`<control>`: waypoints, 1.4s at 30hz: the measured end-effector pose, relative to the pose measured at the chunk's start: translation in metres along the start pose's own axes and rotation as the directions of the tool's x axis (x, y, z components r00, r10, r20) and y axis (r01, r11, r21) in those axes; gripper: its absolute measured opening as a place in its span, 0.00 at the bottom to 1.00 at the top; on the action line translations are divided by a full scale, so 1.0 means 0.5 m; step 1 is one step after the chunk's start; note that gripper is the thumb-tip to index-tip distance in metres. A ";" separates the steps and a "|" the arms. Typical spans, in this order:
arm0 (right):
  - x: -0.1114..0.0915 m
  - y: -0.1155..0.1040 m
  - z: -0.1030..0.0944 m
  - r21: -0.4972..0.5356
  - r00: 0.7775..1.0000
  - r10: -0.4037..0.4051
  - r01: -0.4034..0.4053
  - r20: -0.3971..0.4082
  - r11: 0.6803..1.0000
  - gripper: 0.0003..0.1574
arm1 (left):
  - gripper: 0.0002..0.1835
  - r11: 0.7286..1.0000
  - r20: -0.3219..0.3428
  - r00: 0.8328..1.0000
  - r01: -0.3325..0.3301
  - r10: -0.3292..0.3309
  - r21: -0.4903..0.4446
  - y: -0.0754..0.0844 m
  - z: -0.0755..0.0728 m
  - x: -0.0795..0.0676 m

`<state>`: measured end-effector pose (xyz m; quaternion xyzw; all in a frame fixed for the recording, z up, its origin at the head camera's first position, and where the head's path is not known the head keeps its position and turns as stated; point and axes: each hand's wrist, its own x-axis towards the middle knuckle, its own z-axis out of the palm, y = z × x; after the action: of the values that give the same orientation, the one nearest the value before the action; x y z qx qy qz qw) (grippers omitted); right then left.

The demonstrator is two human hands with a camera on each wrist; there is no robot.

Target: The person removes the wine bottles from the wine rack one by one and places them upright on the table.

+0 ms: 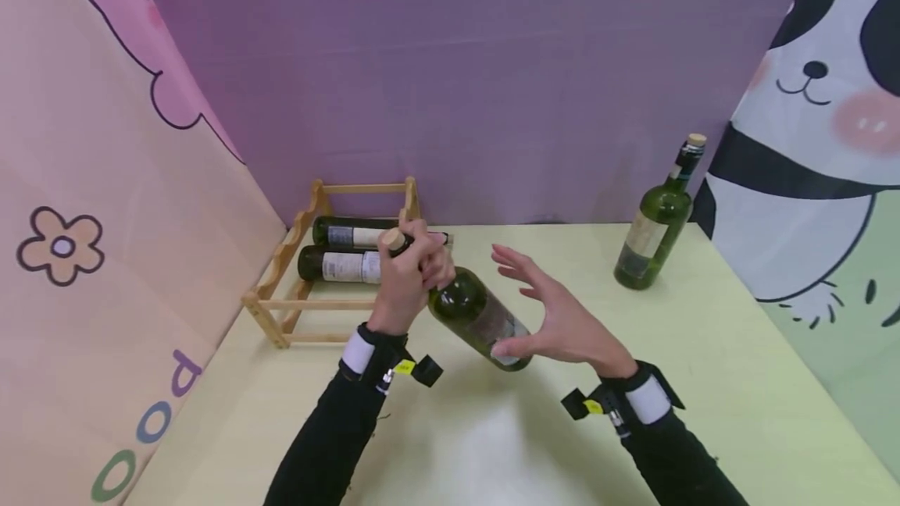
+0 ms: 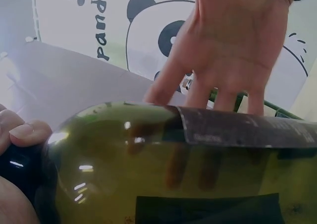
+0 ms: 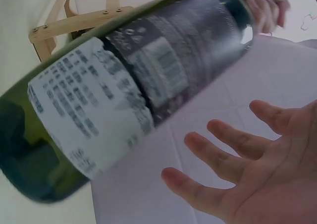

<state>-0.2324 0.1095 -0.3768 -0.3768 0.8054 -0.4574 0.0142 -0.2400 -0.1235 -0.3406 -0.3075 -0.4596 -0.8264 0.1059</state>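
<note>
My left hand (image 1: 415, 276) grips a green wine bottle (image 1: 478, 317) round its neck, the corked top sticking out above the fist. The bottle slants, its base down to the right over the table. Beside the base, my right hand (image 1: 562, 318) is spread, fingers apart and thumb overlapping the bottle's lower end in the head view. In the right wrist view the bottle's labels (image 3: 94, 110) show, and the right fingers (image 3: 213, 154) stand apart from the glass. The left wrist view has the bottle shoulder (image 2: 99, 144) close up, with the left fingers (image 2: 29, 132) on the neck.
A wooden wine rack (image 1: 281, 287) stands at the table's back left. In it lie two bottles, one (image 1: 344, 265) in front of the other (image 1: 344, 233). Another corked wine bottle (image 1: 654, 229) stands at the back right. Purple and printed panels wall the table (image 1: 703, 381).
</note>
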 end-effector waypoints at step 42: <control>0.048 0.045 0.115 0.153 0.992 0.008 0.012 -0.127 0.988 0.37 | 0.21 0.988 0.082 0.992 0.083 -0.094 0.131 -0.018 0.044 -0.007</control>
<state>-0.2417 0.0596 -0.4191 -0.3457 0.7665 -0.5412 -0.0084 -0.2325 -0.1007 -0.3404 -0.3154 -0.5289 -0.7850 0.0681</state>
